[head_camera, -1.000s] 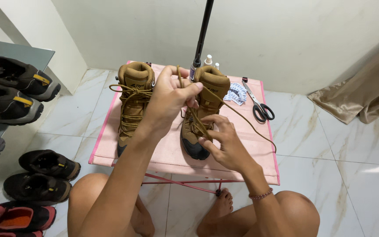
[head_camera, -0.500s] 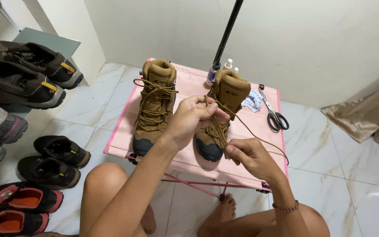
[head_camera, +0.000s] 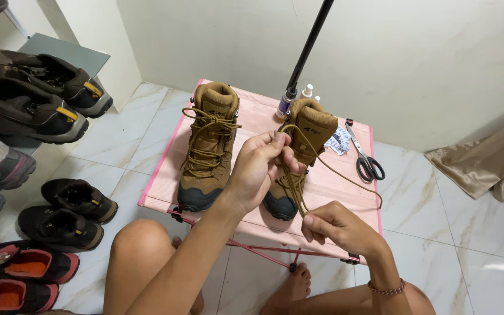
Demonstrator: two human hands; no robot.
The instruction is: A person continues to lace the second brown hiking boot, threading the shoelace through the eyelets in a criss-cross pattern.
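Note:
Two tan lace-up boots stand on a small pink folding table (head_camera: pixel 252 116). The left boot (head_camera: pixel 208 146) is laced. The right boot (head_camera: pixel 304 140) has its tan lace (head_camera: pixel 345 175) loose, looping out to the right. My left hand (head_camera: pixel 261 169) pinches the lace in front of the right boot's tongue. My right hand (head_camera: pixel 336 227) grips the lace ends lower down, near the table's front edge, pulling them taut toward me. My bare knees and feet show under the table.
Black-handled scissors (head_camera: pixel 366 160) and a small printed packet (head_camera: pixel 339 140) lie at the table's right. Small bottles (head_camera: pixel 298 96) and a black pole (head_camera: pixel 310 46) stand at the back. Several shoes (head_camera: pixel 59 210) line the floor and a rack at left. Tan cloth (head_camera: pixel 485 163) lies right.
The view has tilted down and nearer. My right hand has drawn the lace ends down toward the table's front edge, and my left hand has stayed at the right boot's tongue.

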